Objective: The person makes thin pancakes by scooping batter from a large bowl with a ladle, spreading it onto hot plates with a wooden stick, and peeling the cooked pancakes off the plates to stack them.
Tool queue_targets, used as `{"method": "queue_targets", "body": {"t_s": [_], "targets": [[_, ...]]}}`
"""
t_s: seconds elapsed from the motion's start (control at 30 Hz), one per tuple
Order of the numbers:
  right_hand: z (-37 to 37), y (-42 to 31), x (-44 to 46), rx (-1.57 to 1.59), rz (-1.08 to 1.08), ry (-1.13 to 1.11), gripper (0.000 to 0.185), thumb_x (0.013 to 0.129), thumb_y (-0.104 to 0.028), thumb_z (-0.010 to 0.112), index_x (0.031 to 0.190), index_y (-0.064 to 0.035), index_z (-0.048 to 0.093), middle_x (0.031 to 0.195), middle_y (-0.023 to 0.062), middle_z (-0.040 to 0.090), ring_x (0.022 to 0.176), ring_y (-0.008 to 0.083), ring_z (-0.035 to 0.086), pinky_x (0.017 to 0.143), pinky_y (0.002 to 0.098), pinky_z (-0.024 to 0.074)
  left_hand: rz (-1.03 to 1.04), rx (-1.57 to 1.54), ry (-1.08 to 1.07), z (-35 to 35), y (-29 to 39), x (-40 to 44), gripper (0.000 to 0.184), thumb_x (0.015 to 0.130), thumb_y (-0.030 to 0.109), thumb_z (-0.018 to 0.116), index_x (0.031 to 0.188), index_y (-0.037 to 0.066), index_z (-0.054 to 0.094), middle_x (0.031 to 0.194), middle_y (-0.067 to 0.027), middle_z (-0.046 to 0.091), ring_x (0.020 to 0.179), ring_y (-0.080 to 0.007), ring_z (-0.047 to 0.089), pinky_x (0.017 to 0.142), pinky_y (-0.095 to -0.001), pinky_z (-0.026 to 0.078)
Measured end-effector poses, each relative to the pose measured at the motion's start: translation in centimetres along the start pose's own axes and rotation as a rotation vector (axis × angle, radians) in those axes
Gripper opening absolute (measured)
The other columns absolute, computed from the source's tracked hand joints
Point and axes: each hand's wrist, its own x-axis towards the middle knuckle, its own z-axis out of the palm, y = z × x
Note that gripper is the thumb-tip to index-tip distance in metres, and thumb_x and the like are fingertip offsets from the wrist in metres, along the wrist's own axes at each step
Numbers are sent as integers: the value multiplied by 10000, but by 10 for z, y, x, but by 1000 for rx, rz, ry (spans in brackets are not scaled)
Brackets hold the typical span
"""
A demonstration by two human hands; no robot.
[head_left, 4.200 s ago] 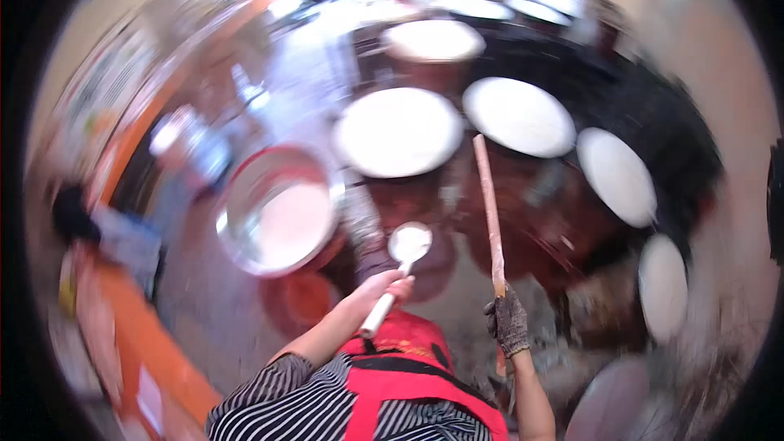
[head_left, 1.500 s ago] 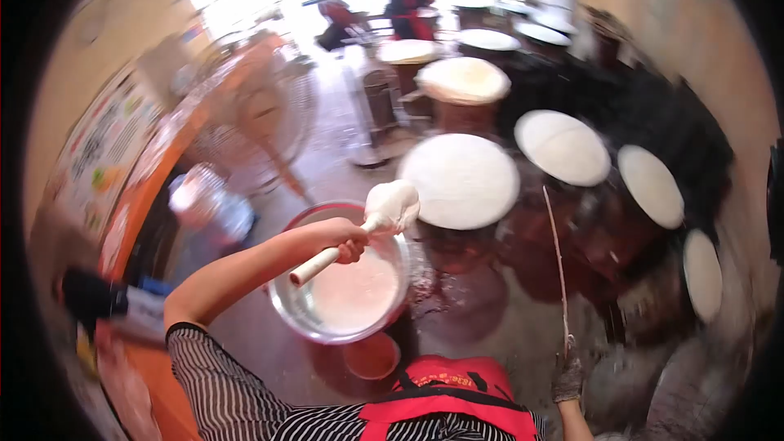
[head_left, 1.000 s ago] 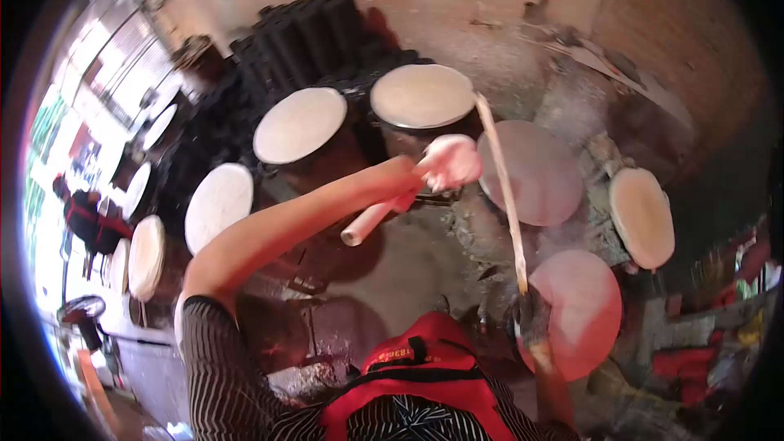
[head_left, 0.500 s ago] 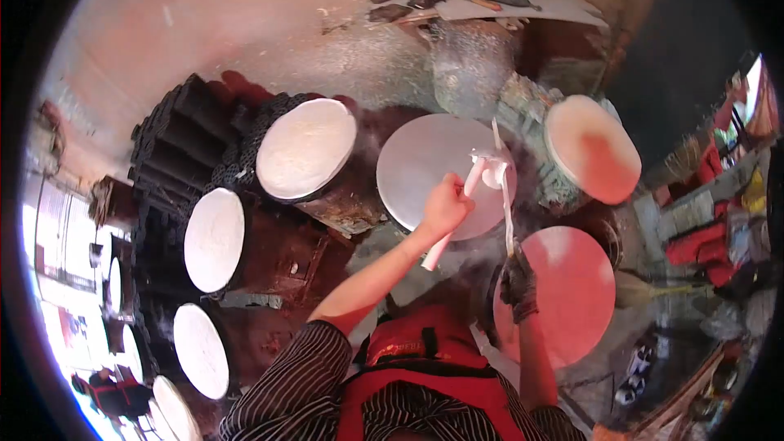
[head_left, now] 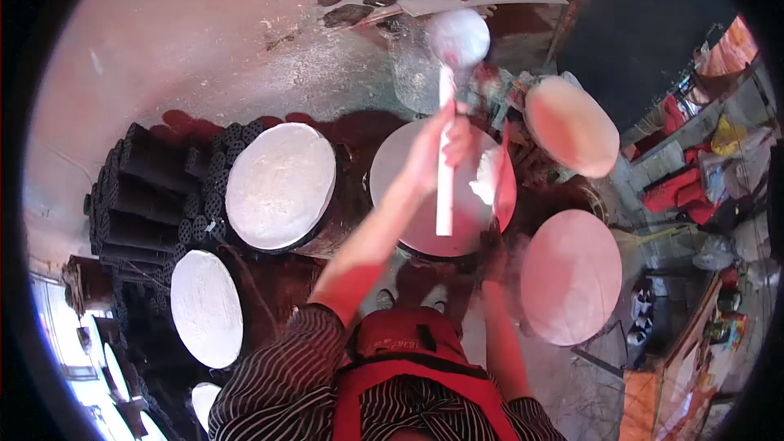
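My left hand [head_left: 441, 147] is closed around the thick white handle of a ladle [head_left: 459, 37], whose round pale head is raised beyond the far edge of the middle round griddle [head_left: 400, 196]. The dark-gloved right hand [head_left: 492, 253] sits at the griddle's near right edge, fingers wrapped round a long, thin, flat spatula [head_left: 505, 165] that points away from me. A white lump of batter or dough [head_left: 487, 175] lies against the spatula's left side, over the griddle. Whether the spatula touches the griddle surface, I cannot tell.
White sheets cover the left griddles [head_left: 282, 186] [head_left: 206, 309]. Two more round plates stand at right, one far [head_left: 573, 126] and one near [head_left: 572, 278]. Dark perforated briquettes [head_left: 147, 196] are stacked at left. A cluttered shelf [head_left: 482, 2] runs along the back wall.
My left hand has lifted the ladle up and away from the griddle, its head now farther out. The white lump stays beside the spatula. My right hand has shifted slightly left as the view moved.
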Motion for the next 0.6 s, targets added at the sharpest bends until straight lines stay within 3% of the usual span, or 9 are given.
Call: {"method": "queue_targets", "body": {"t_s": [0.03, 0.07, 0.13, 0.2, 0.23, 0.3, 0.43, 0.5, 0.6], "targets": [[15, 9, 7, 290, 73, -53, 474, 875, -250, 461, 1317, -112, 357, 1328, 74, 385, 1133, 159, 442, 927, 318, 357, -42, -19, 36, 20, 18, -2, 148, 923, 215, 430, 906, 78, 484, 617, 30, 377, 476, -58, 362, 395, -189, 312], [25, 15, 8, 820, 243, -135, 481, 876, -257, 461, 1324, -124, 348, 1336, 71, 374, 1130, 158, 441, 918, 315, 365, -51, 125, 129, 30, 29, -7, 131, 906, 202, 461, 865, 78, 479, 612, 31, 392, 496, -58, 381, 419, -198, 327], [18, 6, 0, 1311, 506, -203, 494, 879, -273, 462, 1338, -146, 330, 1352, 65, 350, 1124, 156, 440, 900, 309, 381, -91, 318, 265, 20, 51, -24, 120, 875, 171, 499, 800, 82, 470, 600, 35, 411, 498, -57, 399, 428, -200, 336], [-1, -29, -23, 1252, 541, -161, 516, 869, -255, 475, 1345, -140, 314, 1356, 67, 345, 1111, 153, 445, 878, 288, 395, -173, 382, 348, -27, 65, -64, 110, 844, 143, 511, 757, 102, 456, 566, 51, 400, 427, -49, 373, 364, -184, 298], [1, -44, -46, 1078, 469, -119, 524, 866, -242, 480, 1349, -136, 306, 1354, 65, 348, 1107, 150, 444, 869, 275, 398, -174, 404, 547, -33, 65, -89, 123, 843, 141, 507, 741, 113, 444, 551, 61, 387, 387, -42, 332, 326, -177, 252], [18, -59, -58, 769, 349, -8, 512, 866, -235, 477, 1339, -121, 316, 1338, 71, 369, 1116, 157, 442, 871, 264, 397, -193, 398, 624, -61, 54, -139, 129, 861, 147, 495, 750, 125, 433, 544, 75, 350, 394, -30, 306, 328, -176, 236], [104, -36, -53, 222, 152, 258, 451, 880, -262, 445, 1284, -70, 390, 1282, 99, 445, 1166, 200, 434, 914, 272, 379, -183, 356, 799, -71, 31, -222, 131, 849, 160, 534, 768, 125, 437, 534, 78, 332, 398, -25, 297, 344, -181, 213], [115, -53, -39, 170, 201, 300, 428, 884, -256, 445, 1263, -59, 423, 1257, 105, 476, 1174, 207, 439, 924, 272, 373, -170, 321, 849, -77, 26, -252, 135, 842, 182, 552, 788, 111, 451, 536, 76, 337, 397, -25, 295, 351, -182, 209], [80, -139, 35, 420, 504, 228, 389, 883, -218, 469, 1241, -64, 465, 1225, 100, 512, 1161, 194, 458, 924, 266, 369, -164, 376, 880, -62, 34, -275, 158, 826, 206, 576, 806, 88, 473, 532, 70, 337, 403, -35, 308, 364, -201, 237]]}}
